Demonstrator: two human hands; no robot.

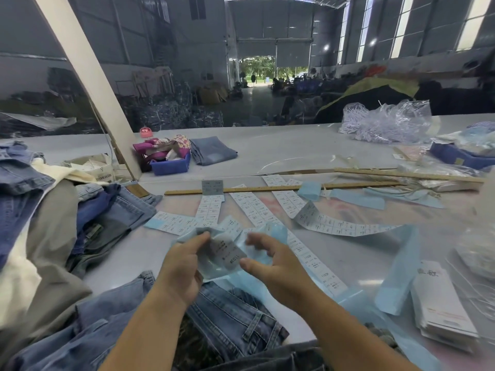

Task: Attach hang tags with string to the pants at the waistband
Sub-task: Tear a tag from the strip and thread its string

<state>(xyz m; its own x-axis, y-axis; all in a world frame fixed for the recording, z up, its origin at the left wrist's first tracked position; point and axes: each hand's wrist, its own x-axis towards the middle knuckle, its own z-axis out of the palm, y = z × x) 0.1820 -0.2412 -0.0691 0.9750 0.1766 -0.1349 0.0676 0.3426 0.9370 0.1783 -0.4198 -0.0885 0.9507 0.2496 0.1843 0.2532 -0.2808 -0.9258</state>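
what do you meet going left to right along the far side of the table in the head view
cream fabric tote bag → blue plastic bin → folded blue denim pants → clear plastic bag of white strings

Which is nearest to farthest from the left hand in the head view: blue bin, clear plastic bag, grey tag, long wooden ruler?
1. Grey tag: held in the left hand.
2. Long wooden ruler: flat on the table beyond the hands.
3. Blue bin: farther back, by the slanted post.
4. Clear plastic bag: far right, near the table's back edge.
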